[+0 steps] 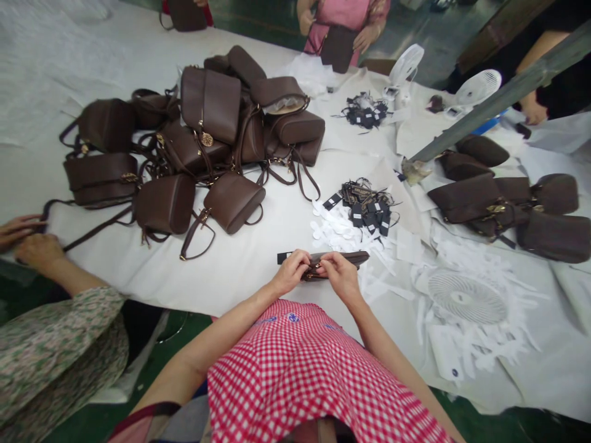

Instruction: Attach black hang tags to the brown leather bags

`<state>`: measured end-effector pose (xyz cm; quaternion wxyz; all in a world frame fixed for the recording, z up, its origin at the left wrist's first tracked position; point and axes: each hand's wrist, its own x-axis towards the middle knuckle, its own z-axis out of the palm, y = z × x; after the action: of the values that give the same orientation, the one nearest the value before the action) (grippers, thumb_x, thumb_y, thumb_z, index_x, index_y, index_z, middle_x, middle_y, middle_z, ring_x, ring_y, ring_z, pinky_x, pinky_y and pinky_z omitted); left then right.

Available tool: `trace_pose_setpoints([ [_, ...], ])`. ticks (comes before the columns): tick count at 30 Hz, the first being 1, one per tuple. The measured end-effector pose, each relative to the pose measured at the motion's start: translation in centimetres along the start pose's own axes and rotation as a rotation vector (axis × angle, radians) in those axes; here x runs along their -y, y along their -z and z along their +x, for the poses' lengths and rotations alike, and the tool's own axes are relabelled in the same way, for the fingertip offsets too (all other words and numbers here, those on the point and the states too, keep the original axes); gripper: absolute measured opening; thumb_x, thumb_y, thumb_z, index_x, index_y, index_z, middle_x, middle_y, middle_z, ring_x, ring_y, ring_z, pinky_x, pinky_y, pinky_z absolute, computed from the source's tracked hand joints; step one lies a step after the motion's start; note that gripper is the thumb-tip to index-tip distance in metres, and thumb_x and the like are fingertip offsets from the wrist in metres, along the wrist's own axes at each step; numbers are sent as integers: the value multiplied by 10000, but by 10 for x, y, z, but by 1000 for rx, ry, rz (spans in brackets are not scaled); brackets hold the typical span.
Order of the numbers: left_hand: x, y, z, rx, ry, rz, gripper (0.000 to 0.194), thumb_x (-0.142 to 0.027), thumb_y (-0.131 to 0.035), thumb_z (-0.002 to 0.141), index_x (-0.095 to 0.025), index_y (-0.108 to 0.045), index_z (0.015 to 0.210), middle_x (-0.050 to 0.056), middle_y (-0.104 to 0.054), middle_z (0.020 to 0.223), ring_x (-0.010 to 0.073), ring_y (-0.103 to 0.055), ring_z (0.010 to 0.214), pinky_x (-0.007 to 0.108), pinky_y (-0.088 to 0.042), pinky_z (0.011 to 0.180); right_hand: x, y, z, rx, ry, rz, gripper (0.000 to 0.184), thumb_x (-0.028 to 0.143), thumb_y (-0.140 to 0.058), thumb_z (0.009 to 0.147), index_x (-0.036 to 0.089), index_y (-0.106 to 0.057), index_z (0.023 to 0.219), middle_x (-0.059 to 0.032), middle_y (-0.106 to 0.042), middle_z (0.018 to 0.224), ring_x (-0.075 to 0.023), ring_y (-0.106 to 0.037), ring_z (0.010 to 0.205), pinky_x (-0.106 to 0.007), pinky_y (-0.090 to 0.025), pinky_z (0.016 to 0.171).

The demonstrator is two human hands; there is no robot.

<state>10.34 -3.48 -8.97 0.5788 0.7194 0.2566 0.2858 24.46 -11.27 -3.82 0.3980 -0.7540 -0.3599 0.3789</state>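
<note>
At the table's near edge, a dark brown handbag [357,258] lies flat in front of me, seen nearly edge-on. My left hand [293,272] is closed, its fingertips pinching at the bag's near side by the metal fittings. A black tag [283,258] sticks out just left of those fingers. My right hand [340,278] is closed too, thumb and finger gripping the same bag a little to the right. Exactly which small part lies between the fingertips is hidden. Beyond the bag is a heap of black hang tags [369,209] with cords, beside white paper strips [339,232].
Brown handbags [210,104] are piled at left, more [480,200] at right. A white fan [466,296] lies among strips; a slanted metal pole [498,98] crosses the right side. A co-worker's hands [39,249] handle a strap at left; another person [341,31] holds a bag opposite.
</note>
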Motion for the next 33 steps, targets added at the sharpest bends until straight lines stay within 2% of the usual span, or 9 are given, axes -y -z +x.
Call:
trace_pose_setpoints([
  [4,8,4,-6,23,50,3,351,-223,-598,819,-190,-509,1156,108,-585,1160,225,-559,1059,407,-452,952,-6,8,3,-8,-19,35,252,452,-613,775,214,-565,842,-19,-675,669,-209,-685,609,-311,-558,560],
  [7,17,2,-11,159,24,39,615,-325,-649,816,-205,-398,1364,163,-435,1427,308,-369,1352,517,-294,1114,-7,6,-2,-57,-7,45,249,443,-616,780,213,-548,846,-15,-671,698,-194,-682,600,-274,-526,524],
  [10,26,-4,-15,230,-2,-7,762,-350,-698,780,-175,-321,1419,202,-346,1490,318,-319,1393,523,-268,1132,-4,-5,-10,-55,19,49,199,407,-591,807,216,-539,833,1,-646,671,-182,-670,580,-263,-515,515],
  [14,34,-10,-15,179,-9,-99,522,-308,-595,852,-148,-427,1320,189,-497,1354,270,-451,1288,490,-333,1101,6,-21,-15,135,196,-69,145,323,-492,875,215,-556,802,-1,-629,673,-167,-643,588,-283,-530,594],
  [20,25,-7,-8,149,49,-92,386,-380,-544,875,-182,-557,1207,136,-594,1277,262,-541,1190,466,-404,1060,23,-2,-17,105,507,-462,192,292,-527,897,202,-619,1041,-90,-676,1026,-226,-628,954,-370,-496,863],
  [24,28,-3,-4,196,58,-35,379,-415,-523,879,-247,-593,1212,91,-625,1275,260,-573,1188,441,-440,1054,15,28,-10,134,579,-891,756,354,-800,688,180,-469,1346,-180,-518,1356,-363,-458,1248,-521,-386,1006],
  [25,32,-1,-4,199,44,-6,374,-423,-528,870,-264,-612,1199,81,-630,1275,265,-576,1193,441,-440,1060,10,32,-6,180,572,-958,746,334,-796,696,175,-465,1345,-175,-551,1316,-352,-490,1214,-504,-410,977],
  [29,43,8,-5,182,-13,108,393,-362,-529,847,-249,-636,1208,83,-643,1268,267,-593,1190,412,-452,1060,-16,30,9,293,646,-1038,218,188,-528,897,154,-580,1106,-82,-687,948,-218,-629,882,-332,-477,760],
  [33,23,20,1,187,-71,256,386,-268,-509,856,-231,-629,1221,84,-659,1245,236,-623,1152,363,-480,1032,-23,16,17,208,695,-990,121,182,-550,831,170,-600,940,-45,-695,831,-189,-628,733,-277,-444,629],
])
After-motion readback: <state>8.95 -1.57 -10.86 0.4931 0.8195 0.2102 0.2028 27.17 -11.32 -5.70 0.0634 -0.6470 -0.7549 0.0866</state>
